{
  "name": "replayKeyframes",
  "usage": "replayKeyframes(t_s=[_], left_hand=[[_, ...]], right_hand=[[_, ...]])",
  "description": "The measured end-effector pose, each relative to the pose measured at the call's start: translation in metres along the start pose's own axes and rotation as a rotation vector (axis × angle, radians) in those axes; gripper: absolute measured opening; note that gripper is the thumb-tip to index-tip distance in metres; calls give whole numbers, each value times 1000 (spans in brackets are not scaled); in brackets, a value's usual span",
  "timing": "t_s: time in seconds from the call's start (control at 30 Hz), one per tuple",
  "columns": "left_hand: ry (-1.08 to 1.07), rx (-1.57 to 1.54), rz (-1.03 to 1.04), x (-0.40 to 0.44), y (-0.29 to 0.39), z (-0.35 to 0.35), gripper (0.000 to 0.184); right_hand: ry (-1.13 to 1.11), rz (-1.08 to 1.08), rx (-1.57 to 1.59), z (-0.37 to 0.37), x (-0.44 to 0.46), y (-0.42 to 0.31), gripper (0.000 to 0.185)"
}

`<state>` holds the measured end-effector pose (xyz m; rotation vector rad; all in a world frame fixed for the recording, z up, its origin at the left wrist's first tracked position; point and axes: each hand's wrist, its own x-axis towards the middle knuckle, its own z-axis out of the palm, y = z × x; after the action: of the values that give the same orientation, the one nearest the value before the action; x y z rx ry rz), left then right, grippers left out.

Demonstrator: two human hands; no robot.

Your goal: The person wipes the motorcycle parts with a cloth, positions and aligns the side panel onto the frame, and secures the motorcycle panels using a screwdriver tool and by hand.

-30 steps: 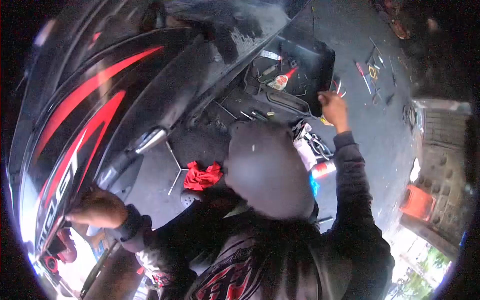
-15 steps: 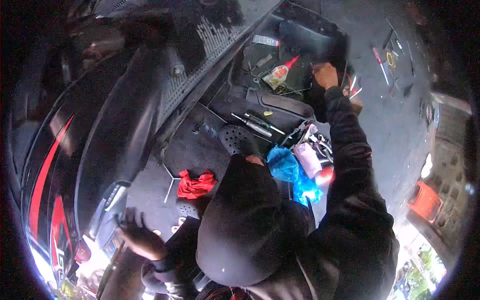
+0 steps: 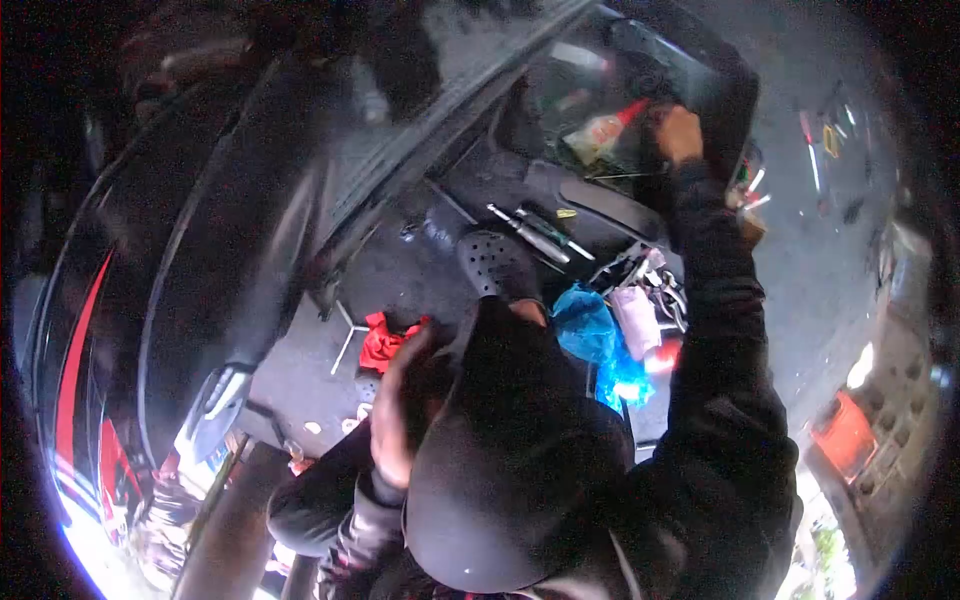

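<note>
My right hand is reaching to the far side, inside a black plastic tray. Its fingers are curled closed; whatever they hold is hidden. Beside it in the tray lies a clear packet with a red tip, among small items too blurred to name. My left hand is raised close to my knee, smeared by motion, so its fingers are unclear. Just beyond it a red cloth lies on the floor near a metal T-shaped or Y-shaped wrench.
A motorcycle with black and red panels fills the left side. Screwdriver-like tools, a blue plastic bag and a pale pink roll lie near my shoe. An orange container and scattered tools are at right.
My left hand has swung from beside the motorcycle rightward to my knee. My right hand stays at the tray, its fingers still curled. The whole view has shifted slightly.
</note>
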<state>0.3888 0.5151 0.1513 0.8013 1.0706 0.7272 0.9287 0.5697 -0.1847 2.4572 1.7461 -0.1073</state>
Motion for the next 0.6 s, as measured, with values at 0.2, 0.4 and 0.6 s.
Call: replayKeyframes(t_s=[0.2, 0.4, 0.6], left_hand=[[-50, 517, -115, 48, -80, -39, 46], [-176, -511, -264, 98, -103, -32, 52], [-288, 241, 13, 106, -156, -81, 46]], right_hand=[[84, 115, 398, -91, -29, -38, 20], [-165, -213, 1058, -254, -137, -194, 20], [-239, -323, 1405, -207, -194, -286, 29]])
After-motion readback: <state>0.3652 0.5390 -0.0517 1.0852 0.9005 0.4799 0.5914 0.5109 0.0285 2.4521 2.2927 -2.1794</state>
